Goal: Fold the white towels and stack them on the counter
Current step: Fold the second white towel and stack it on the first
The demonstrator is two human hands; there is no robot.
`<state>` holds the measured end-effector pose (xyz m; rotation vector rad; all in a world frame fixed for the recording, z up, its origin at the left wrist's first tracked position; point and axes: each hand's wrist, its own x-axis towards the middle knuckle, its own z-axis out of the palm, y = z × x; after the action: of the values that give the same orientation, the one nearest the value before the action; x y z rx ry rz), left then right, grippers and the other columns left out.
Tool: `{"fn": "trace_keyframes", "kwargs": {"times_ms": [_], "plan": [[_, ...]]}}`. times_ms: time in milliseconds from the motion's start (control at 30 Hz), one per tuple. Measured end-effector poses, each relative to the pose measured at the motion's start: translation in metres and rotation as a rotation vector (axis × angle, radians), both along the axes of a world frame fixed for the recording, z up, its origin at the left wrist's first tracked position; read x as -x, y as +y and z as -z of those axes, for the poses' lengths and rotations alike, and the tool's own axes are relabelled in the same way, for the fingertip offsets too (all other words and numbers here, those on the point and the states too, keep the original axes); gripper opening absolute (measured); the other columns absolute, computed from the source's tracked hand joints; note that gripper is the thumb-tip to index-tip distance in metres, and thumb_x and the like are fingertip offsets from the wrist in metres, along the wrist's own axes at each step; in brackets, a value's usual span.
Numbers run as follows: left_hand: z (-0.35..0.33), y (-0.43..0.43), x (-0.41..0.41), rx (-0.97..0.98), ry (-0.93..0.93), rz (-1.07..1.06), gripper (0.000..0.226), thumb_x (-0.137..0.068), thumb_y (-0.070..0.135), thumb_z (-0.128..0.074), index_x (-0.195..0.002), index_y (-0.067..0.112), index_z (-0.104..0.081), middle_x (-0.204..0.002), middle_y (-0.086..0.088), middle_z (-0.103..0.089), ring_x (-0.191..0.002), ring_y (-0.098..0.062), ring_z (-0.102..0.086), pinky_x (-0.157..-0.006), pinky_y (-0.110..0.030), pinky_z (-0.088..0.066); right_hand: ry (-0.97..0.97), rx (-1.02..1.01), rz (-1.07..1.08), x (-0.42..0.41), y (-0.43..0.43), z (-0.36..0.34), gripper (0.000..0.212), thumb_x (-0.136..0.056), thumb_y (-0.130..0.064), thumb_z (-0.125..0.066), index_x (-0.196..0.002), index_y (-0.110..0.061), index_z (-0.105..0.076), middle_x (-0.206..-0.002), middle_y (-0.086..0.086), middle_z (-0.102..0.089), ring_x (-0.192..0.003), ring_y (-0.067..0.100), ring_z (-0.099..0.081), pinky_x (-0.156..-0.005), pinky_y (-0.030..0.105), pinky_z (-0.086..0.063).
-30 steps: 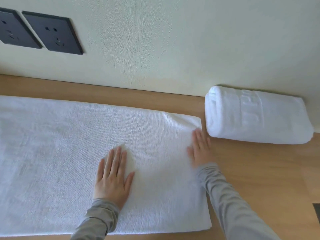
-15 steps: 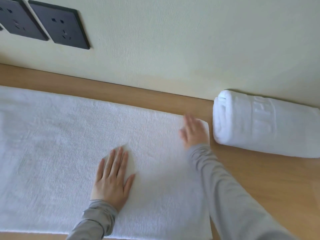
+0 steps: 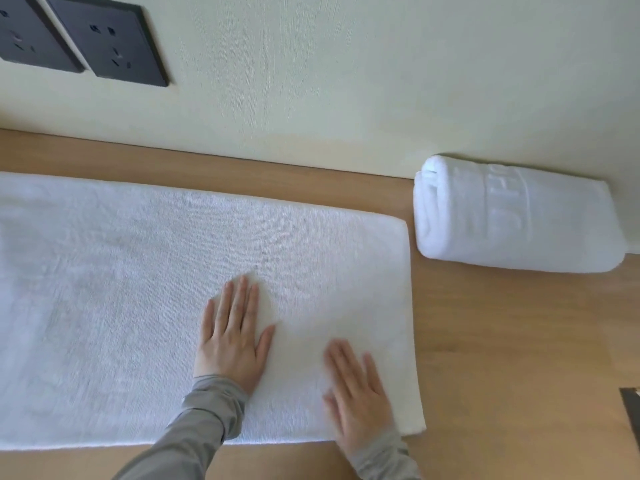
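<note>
Flat white towel [image 3: 138,306] spread on wooden desk [image 3: 502,341]. Left hand [image 3: 230,344] and right hand [image 3: 356,393] both lie flat on it, fingers straight, grasping nothing. Folded towel [image 3: 516,216] against wall, just beside.

You have two white towels in view: one flat towel [image 3: 138,306] and one folded towel [image 3: 519,220]. You show two hands, one left hand [image 3: 232,341] and one right hand [image 3: 356,396], with two grey sleeves, a left sleeve [image 3: 201,420] and a right sleeve [image 3: 384,455]. You can count two dark sockets: a whole socket [image 3: 114,46] and a cropped socket [image 3: 27,39]. There is one counter [image 3: 519,341], one wall [image 3: 346,81], and one dark object [image 3: 632,410] at the right edge.
</note>
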<state>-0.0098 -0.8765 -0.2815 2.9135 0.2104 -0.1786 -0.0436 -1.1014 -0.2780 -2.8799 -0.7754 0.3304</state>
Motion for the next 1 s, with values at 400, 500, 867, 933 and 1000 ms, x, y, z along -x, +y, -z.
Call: {"fn": "trace_keyframes", "kwargs": {"times_ms": [400,500,867,933,1000], "plan": [[-0.009,0.006,0.000,0.055,0.101,0.034,0.071,-0.087,0.056,0.003,-0.148,0.019,0.005,-0.156,0.002,0.011,-0.145,-0.019,0.011,-0.117,-0.036,0.010,0.019,-0.171,0.523,-0.011,-0.050,-0.034,0.054,-0.096,-0.027,-0.027,-0.137,0.008,-0.032,-0.145,0.022,-0.029,-0.134,0.039,-0.031,-0.109,0.051,-0.027],[-0.017,0.009,-0.002,0.227,0.069,-0.016,0.060,-0.097,0.043,-0.030,-0.149,0.020,-0.012,-0.158,0.004,0.001,-0.146,-0.014,0.006,-0.117,-0.031,0.010,-0.047,-0.246,0.453,-0.035,-0.038,-0.045,0.039,-0.095,-0.008,-0.043,-0.125,0.015,-0.046,-0.130,0.032,-0.049,-0.122,0.047,-0.045,-0.099,0.052,-0.036],[-0.062,-0.059,0.037,0.542,-0.253,-1.294,0.066,-0.081,0.016,-0.069,-0.137,0.010,-0.035,-0.141,-0.017,-0.032,-0.128,-0.035,-0.032,-0.105,-0.051,-0.027,0.155,-0.159,0.194,-0.211,-0.027,-0.059,0.053,-0.095,-0.014,-0.047,-0.144,-0.005,-0.028,-0.147,0.017,-0.033,-0.136,0.030,-0.030,-0.110,0.031,-0.019],[-0.069,-0.085,0.045,0.611,-0.258,-1.592,0.077,-0.077,0.018,-0.073,-0.141,0.012,-0.029,-0.143,-0.018,-0.028,-0.128,-0.036,-0.030,-0.106,-0.051,-0.024,0.196,-0.030,0.173,-0.238,-0.023,-0.057,0.053,-0.096,-0.022,-0.044,-0.145,-0.012,-0.025,-0.146,0.016,-0.034,-0.132,0.031,-0.033,-0.108,0.035,-0.021],[-0.074,-0.107,0.050,0.750,-0.224,-1.871,0.084,-0.075,0.019,-0.076,-0.142,0.010,-0.025,-0.143,-0.019,-0.028,-0.128,-0.037,-0.031,-0.106,-0.049,-0.026,0.195,0.128,0.091,-0.258,-0.021,-0.057,0.052,-0.096,-0.027,-0.042,-0.143,-0.013,-0.024,-0.141,0.017,-0.038,-0.126,0.034,-0.039,-0.105,0.040,-0.032]]}}
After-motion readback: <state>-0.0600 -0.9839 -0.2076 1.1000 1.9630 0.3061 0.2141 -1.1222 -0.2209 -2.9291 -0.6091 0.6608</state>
